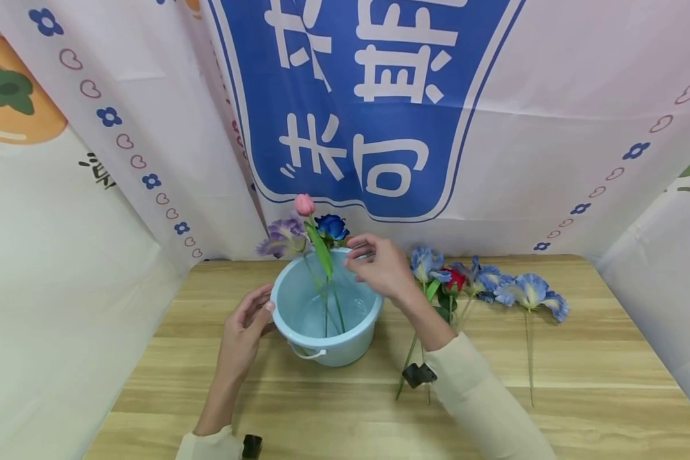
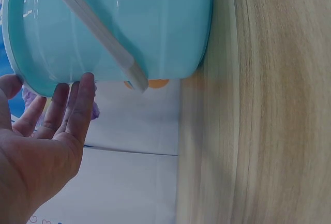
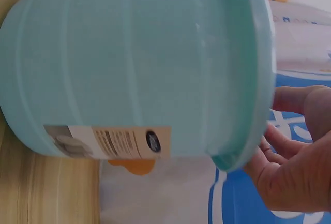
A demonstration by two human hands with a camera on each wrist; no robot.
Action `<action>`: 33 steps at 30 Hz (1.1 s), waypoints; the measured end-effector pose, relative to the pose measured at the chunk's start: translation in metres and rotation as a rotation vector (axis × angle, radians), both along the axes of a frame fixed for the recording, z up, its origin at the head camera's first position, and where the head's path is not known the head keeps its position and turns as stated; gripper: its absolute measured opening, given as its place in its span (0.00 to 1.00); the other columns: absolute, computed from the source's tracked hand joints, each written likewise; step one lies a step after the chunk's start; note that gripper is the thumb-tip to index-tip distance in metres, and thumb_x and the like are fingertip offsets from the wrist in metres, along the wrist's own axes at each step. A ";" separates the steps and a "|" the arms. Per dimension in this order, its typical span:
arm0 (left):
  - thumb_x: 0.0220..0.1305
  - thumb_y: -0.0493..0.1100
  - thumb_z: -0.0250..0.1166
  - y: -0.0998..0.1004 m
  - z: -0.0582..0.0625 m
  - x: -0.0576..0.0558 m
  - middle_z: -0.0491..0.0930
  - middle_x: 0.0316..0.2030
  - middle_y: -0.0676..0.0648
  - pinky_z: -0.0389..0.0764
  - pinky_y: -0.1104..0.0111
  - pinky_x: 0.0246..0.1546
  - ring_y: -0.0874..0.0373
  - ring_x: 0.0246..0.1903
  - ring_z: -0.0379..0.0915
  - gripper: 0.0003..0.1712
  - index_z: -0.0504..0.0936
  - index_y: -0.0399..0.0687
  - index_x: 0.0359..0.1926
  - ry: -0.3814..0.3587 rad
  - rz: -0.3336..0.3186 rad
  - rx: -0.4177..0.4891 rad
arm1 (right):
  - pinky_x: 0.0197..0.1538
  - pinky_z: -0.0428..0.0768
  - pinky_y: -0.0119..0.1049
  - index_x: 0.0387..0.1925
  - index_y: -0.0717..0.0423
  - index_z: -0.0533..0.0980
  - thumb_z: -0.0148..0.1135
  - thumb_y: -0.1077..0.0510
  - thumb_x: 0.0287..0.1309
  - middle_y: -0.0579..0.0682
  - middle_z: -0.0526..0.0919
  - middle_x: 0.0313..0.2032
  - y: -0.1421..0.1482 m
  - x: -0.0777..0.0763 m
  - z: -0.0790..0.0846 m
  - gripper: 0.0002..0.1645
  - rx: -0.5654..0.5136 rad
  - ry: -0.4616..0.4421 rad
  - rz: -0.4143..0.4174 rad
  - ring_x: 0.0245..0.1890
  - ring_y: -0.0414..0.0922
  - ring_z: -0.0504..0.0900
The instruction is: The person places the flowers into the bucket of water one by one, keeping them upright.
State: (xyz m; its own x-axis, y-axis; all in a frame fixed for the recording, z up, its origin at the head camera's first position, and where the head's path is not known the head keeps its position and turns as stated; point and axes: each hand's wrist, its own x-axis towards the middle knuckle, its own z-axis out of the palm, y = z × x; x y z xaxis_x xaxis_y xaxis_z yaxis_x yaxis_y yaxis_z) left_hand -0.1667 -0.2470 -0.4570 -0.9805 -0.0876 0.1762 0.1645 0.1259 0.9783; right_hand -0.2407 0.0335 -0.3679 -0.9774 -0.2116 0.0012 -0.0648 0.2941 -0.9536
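A light blue bucket [image 1: 345, 348] stands upright with a pink tulip [image 1: 305, 204], a blue rose [image 1: 331, 226] and a purple flower [image 1: 283, 236] in it. Their stems reach down inside, and the blooms lean over the back rim. My left hand [image 1: 252, 322] touches the bucket's left side; in the left wrist view its thumb is at the rim and its fairly straight fingers meet the outer wall. Over the back right rim is my right hand [image 1: 379, 262], fingers loosely bent, with no flower visible in it. The rim partly hides those fingers in the right wrist view.
Right of the bucket, several blue flowers [image 1: 530, 291] and a red rose [image 1: 454, 279] lie on the wooden table [image 1: 333, 409], some stems pointing toward the front. A printed white and blue cloth [image 1: 494, 166] hangs close behind. The bucket's white handle [image 1: 307, 353] hangs in front.
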 end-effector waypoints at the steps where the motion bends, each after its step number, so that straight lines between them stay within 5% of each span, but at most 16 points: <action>1: 0.81 0.39 0.61 0.000 0.000 0.000 0.84 0.55 0.59 0.93 0.68 0.51 0.65 0.53 0.86 0.25 0.74 0.37 0.73 -0.001 0.001 -0.001 | 0.47 0.96 0.44 0.64 0.59 0.79 0.70 0.61 0.69 0.57 0.88 0.53 0.003 0.001 0.001 0.23 -0.018 -0.004 -0.007 0.50 0.54 0.89; 12: 0.82 0.39 0.60 0.001 0.002 0.001 0.83 0.57 0.55 0.93 0.67 0.52 0.65 0.54 0.85 0.25 0.74 0.38 0.74 -0.009 0.001 0.000 | 0.51 0.95 0.44 0.67 0.57 0.77 0.69 0.60 0.71 0.61 0.84 0.58 0.049 0.009 -0.002 0.25 -0.161 -0.036 -0.062 0.58 0.56 0.87; 24: 0.82 0.41 0.60 0.000 0.002 0.002 0.83 0.58 0.52 0.93 0.68 0.53 0.64 0.55 0.85 0.25 0.74 0.39 0.74 -0.009 -0.003 -0.005 | 0.55 0.94 0.41 0.69 0.62 0.74 0.67 0.59 0.73 0.61 0.81 0.58 0.097 0.018 -0.017 0.27 -0.215 -0.061 -0.110 0.50 0.44 0.88; 33: 0.82 0.40 0.60 0.000 0.002 0.001 0.82 0.59 0.49 0.93 0.68 0.52 0.66 0.54 0.85 0.25 0.74 0.38 0.74 -0.012 0.001 -0.007 | 0.56 0.93 0.36 0.70 0.65 0.71 0.65 0.56 0.76 0.48 0.83 0.52 0.132 0.029 -0.032 0.29 -0.229 -0.064 -0.148 0.49 0.38 0.88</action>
State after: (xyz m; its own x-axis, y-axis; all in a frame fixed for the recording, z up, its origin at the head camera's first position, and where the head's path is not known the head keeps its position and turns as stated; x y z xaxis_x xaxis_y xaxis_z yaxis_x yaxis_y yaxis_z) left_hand -0.1657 -0.2468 -0.4554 -0.9824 -0.0875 0.1653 0.1529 0.1332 0.9792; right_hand -0.2121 0.1652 -0.4003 -0.9972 -0.0683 -0.0301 0.0252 0.0723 -0.9971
